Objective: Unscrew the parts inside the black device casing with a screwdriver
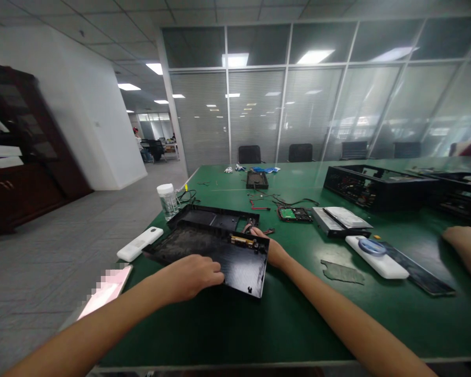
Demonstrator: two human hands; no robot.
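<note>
The case panel (204, 246) is black on a green table (298, 314); at its nine o'clock, a white power bank (139, 243).

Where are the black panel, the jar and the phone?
black panel (241, 264), head view, its bare front face.
jar (167, 202), head view, its clear side.
phone (107, 289), head view, its screen.

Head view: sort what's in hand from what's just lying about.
In hand: black panel, under the left hand, right hand at its far edge; small board on it.
Lying about: jar, white device, phone, green board, drive, grey scrap.
</note>
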